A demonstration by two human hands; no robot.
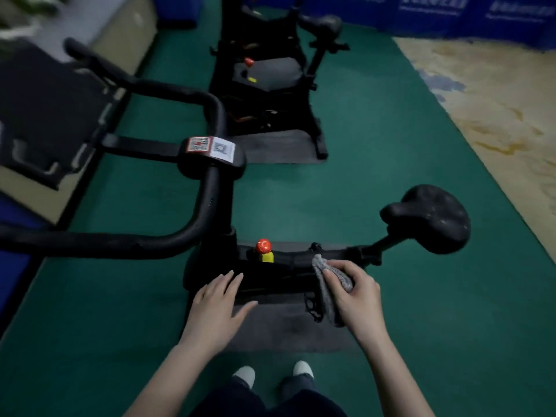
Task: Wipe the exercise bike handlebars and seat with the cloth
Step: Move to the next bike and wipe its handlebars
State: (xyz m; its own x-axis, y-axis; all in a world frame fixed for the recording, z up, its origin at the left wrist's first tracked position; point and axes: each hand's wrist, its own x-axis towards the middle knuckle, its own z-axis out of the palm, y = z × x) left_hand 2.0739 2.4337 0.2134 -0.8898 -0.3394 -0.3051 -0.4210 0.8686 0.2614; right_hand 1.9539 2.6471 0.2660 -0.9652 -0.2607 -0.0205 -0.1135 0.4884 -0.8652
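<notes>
Shoes at bottom edge, on green floor. Left hand flat, fingers straight and together, holding nothing, over near side of bike frame. Right hand curled around grey cloth, bunched against frame below seat post. Red knob just behind. Seat to right, handlebars to left. Second bike beyond.

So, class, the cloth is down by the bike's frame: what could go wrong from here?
The cloth, hanging loose from the right hand, might snag on the black strap beside it. The left hand, open near the red knob, could knock it.
</notes>
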